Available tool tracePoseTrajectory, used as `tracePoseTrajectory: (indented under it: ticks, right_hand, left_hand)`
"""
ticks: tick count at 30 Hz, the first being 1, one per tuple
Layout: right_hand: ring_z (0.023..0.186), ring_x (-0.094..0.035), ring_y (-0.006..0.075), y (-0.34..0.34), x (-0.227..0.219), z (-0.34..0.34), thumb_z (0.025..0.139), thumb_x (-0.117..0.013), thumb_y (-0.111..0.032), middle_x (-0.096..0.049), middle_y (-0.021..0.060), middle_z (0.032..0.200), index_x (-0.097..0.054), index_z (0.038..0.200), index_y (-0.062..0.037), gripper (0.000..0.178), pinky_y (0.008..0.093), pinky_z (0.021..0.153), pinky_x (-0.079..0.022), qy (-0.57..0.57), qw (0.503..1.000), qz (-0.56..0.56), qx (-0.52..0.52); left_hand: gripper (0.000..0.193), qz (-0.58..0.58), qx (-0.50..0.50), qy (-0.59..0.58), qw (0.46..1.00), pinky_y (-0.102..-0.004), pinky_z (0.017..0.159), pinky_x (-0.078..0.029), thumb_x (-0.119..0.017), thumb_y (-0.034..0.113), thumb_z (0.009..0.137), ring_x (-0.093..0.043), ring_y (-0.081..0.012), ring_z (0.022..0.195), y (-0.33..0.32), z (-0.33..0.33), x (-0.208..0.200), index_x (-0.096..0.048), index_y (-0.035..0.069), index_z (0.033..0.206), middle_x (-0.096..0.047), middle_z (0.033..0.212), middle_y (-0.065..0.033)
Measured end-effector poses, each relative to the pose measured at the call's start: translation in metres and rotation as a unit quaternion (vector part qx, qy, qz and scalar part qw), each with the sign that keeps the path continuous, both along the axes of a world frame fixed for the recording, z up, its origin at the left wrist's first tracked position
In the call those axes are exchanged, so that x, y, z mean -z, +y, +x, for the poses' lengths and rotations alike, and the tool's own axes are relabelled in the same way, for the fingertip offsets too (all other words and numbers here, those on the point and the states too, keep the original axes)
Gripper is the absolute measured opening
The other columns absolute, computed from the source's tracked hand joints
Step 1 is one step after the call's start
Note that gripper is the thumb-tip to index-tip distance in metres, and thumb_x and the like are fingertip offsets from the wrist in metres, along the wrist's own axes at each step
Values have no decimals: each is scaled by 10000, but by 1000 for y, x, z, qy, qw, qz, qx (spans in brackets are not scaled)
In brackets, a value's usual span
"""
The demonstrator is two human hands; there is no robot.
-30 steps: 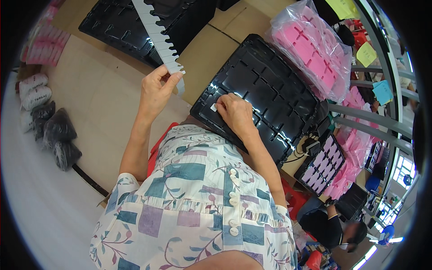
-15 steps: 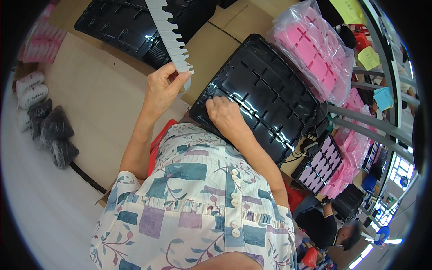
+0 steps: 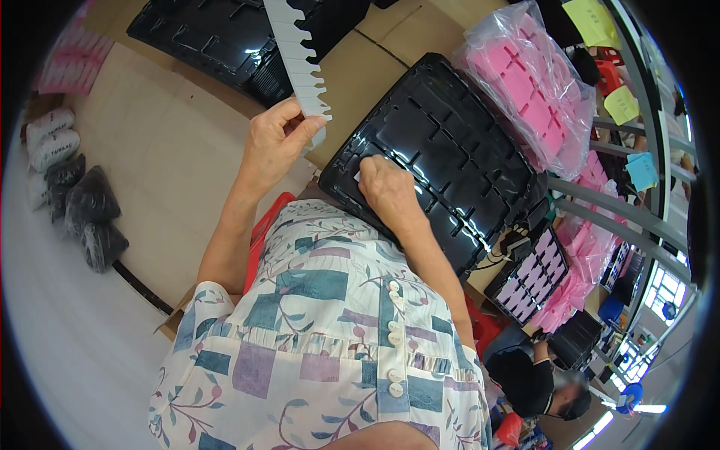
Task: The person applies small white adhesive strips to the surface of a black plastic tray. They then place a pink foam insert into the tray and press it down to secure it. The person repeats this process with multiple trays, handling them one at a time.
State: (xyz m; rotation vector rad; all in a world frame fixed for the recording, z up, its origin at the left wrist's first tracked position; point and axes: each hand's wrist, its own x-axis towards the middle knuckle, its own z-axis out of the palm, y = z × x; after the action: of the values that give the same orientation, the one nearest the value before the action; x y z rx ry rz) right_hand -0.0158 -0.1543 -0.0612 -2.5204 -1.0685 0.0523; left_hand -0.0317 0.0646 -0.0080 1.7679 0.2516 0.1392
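Observation:
My left hand [image 3: 276, 142] is closed, pinching the lower end of a long grey-white strip [image 3: 298, 56] between thumb and fingers. One edge of that strip is notched with evenly spaced tabs, and its upper end runs out of view at the top. My right hand [image 3: 390, 191] rests on the near left part of a glossy black plastic tray [image 3: 442, 142] with cross-shaped ridges and slots. Its fingers are curled together, tips down against the tray. A small pale sliver shows by the fingertips; what they hold is mostly hidden.
Another black tray [image 3: 202, 37] lies at the upper left on cardboard [image 3: 337, 67]. Pink trays in clear plastic [image 3: 517, 82] sit beyond my tray, next to a grey metal rack [image 3: 630, 199]. Wrapped bags [image 3: 94, 202] lie at left. A person in black [image 3: 525, 379] works at lower right.
My right hand has shifted slightly right on the black tray, fingers still curled. The strip in my left hand has swung a little to the right, with the hand barely moved.

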Motion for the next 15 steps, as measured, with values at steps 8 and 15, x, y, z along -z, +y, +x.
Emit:
tracePoseTrajectory:
  ticks: [8, 15]
  right_hand:
    - [557, -478, 64, -40, -18, 14, 903, -627, -83, -567, -25, 728, -584, 820, -63, 96, 228, 488, -373, 344, 800, 406, 276]
    - [680, -607, 194, -33, -21, 3, 877, -639, -72, -607, 108, 779, -592, 879, 3, 89, 319, 617, -476, 240, 949, 184, 83]
  left_hand:
    - [125, -49, 1, 20, 999, -204, 601, -424, -683, 88, 906, -532, -43, 661, -7, 0, -9, -702, -5, 988, -635, 766, 2]
    - [135, -132, 24, 39, 990, -200, 573, -395, -686, 80, 902, -499, -45, 630, -11, 3, -2, -697, -1, 1010, -607, 749, 5]
